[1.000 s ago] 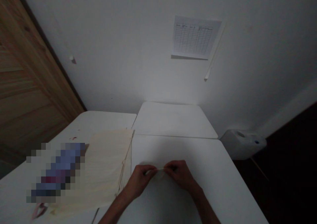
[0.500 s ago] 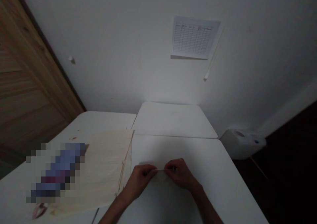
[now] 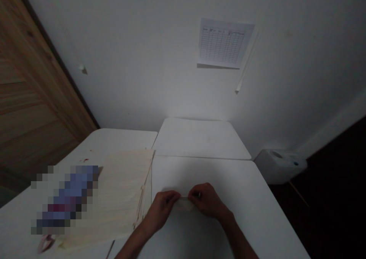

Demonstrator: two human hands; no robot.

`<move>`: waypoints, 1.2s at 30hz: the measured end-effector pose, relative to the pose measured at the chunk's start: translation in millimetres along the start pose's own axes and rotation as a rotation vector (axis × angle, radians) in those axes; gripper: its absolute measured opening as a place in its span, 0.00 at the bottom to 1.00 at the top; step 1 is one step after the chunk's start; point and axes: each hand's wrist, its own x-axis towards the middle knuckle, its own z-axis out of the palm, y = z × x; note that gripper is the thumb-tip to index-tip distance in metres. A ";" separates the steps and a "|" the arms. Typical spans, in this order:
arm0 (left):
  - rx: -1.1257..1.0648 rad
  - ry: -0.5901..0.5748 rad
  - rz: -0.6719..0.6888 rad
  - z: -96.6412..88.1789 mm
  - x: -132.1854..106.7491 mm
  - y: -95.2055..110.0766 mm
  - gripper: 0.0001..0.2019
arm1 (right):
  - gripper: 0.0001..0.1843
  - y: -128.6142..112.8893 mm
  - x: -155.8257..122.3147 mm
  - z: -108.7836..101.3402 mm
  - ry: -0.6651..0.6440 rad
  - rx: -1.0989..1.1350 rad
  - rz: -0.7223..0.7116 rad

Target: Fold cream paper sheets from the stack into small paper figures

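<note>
My left hand (image 3: 161, 210) and my right hand (image 3: 206, 201) are close together over the white table (image 3: 248, 198), both with fingers pinched. Between them they hold a small pale, thin piece (image 3: 184, 202), perhaps cloth or paper; the dim light hides what it is. To the left of my left hand lies a stack of cream sheets (image 3: 120, 190), its edge almost touching that hand.
A blurred-out patch (image 3: 64, 200) covers something on the table's left side, with a pink scrap (image 3: 45, 243) beside it. A second white table (image 3: 200, 137) stands against the wall. A printed sheet (image 3: 224, 43) hangs on the wall, a wooden door (image 3: 31, 98) stands left, and a white container (image 3: 278, 163) sits on the floor right.
Both hands have shifted slightly away from me on the table and keep their pinch on the small pale piece. Nothing else has moved.
</note>
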 end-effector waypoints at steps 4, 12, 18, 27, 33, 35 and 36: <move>0.017 0.019 0.007 1.8 -0.6 -2.3 0.19 | 0.08 2.5 -0.5 2.4 -0.008 0.014 0.007; 0.380 0.140 0.026 7.8 12.6 -8.4 0.13 | 0.05 4.3 9.6 14.3 0.048 -0.208 0.037; 0.607 0.269 0.156 16.1 24.7 -23.8 0.10 | 0.04 14.2 18.3 28.2 0.146 -0.455 -0.043; 0.636 0.101 0.464 20.7 22.1 -29.1 0.16 | 0.07 29.3 14.3 45.3 0.219 -0.522 -0.088; 0.653 0.060 0.487 20.3 12.7 -26.0 0.11 | 0.08 27.4 6.5 39.2 0.169 -0.525 -0.107; 0.669 0.089 0.491 22.3 11.7 -25.8 0.10 | 0.08 25.8 1.8 35.8 0.161 -0.519 -0.130; 0.670 0.103 0.491 23.5 11.8 -25.9 0.10 | 0.09 24.8 -0.3 34.3 0.160 -0.518 -0.137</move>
